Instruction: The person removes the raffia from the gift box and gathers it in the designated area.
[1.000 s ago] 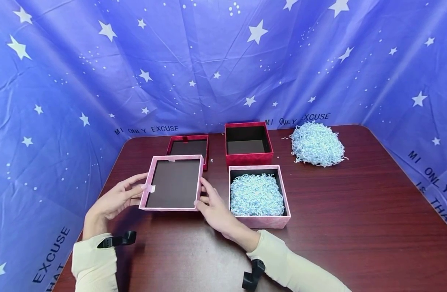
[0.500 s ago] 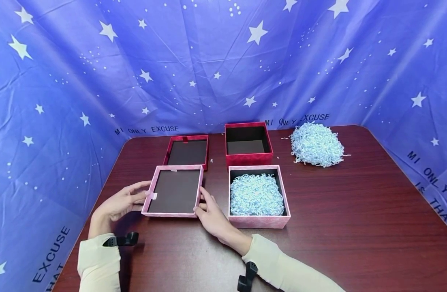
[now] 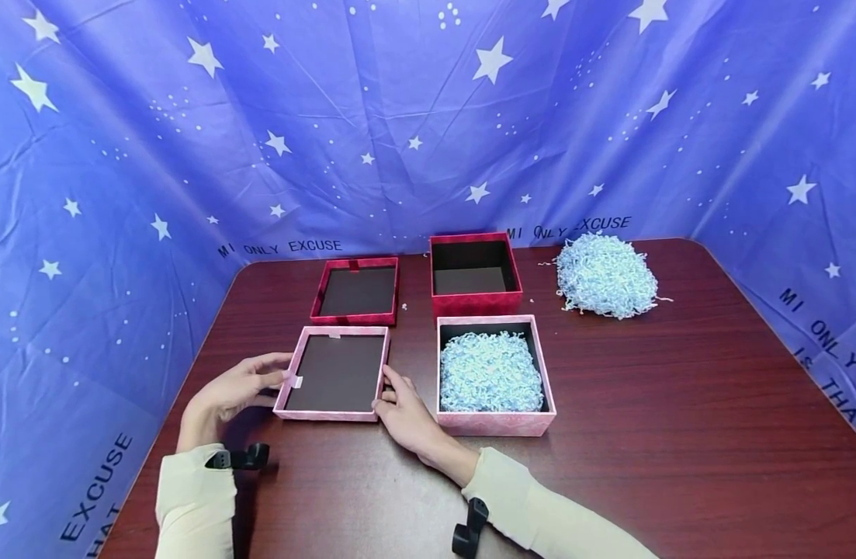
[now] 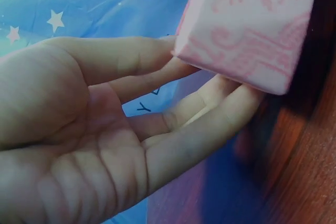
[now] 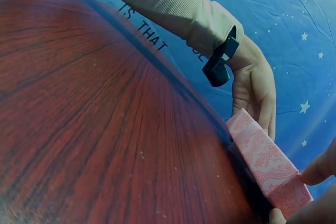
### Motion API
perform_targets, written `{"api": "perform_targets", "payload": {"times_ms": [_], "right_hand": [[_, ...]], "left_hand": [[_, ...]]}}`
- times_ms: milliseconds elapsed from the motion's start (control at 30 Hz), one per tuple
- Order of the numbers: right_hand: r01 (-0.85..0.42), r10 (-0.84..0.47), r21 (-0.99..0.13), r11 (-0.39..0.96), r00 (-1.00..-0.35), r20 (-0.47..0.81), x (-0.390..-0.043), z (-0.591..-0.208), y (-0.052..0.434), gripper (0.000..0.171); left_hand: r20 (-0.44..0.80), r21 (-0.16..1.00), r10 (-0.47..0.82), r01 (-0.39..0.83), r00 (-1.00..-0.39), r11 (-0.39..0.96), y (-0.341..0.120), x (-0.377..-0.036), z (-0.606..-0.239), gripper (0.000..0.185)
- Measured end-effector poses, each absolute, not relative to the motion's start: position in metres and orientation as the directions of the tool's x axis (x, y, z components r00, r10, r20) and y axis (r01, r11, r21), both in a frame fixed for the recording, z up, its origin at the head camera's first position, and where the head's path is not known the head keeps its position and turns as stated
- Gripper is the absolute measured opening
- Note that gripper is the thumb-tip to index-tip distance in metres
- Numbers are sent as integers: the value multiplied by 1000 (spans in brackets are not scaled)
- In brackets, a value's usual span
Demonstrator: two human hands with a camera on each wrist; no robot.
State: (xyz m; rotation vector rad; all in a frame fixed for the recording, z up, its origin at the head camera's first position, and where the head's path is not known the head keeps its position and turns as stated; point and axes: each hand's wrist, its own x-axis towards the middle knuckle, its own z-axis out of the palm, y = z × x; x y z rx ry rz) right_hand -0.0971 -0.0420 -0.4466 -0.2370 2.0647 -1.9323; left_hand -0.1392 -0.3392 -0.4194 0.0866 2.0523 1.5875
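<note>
Resting flat on the dark wooden table [image 3: 679, 404], the pink lid [image 3: 333, 374] lies inside-up at about 7 o'clock from the table's middle, with a hand at each side. The left hand [image 3: 235, 388] reaches in from 8 o'clock, palm turned toward the lid and fingers nearly straight; the left wrist view shows the fingertips [image 4: 231, 95] lying along and under the lid's outer wall, so the hand touches it without a clenched grip. The right hand [image 3: 403, 411] comes in from 5 o'clock, forearm angled across the table, its relaxed fingers laid against the lid's near right corner; it is not closed around it.

Just right of the lid, at 3 o'clock from it, stands the pink box [image 3: 496, 423] filled with pale blue shredded paper [image 3: 490, 371]. Behind, toward 12 o'clock, sit a red lid [image 3: 356, 317] and an open red box [image 3: 476, 301], with a loose paper pile [image 3: 604, 276] at 1 o'clock.
</note>
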Motion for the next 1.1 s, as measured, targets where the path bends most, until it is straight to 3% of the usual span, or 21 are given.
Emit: {"api": "perform_targets", "payload": {"times_ms": [267, 633, 733, 933, 1100], "right_hand": [[63, -307, -984, 167, -945, -113, -97, -449, -43, 64], [82, -308, -981, 177, -942, -134, -99, -445, -41, 66], [35, -319, -980, 198, -943, -98, -98, -444, -40, 66], [-195, -347, -940, 280, -934, 90, -93, -432, -37, 65], [-313, -395, -921, 232, -896, 205, -87, -412, -32, 62]], "left_hand": [[-388, 900, 338, -273, -858, 341, -333, -139, -418, 52], [-396, 889, 317, -273, -862, 368, -330, -139, -416, 53], [-397, 882, 300, -270, -867, 387, -329, -139, -416, 54], [-372, 853, 214, -242, -903, 461, -324, -140, -407, 53], [-297, 830, 95, -208, -950, 518, -317, -141, -394, 50]]}}
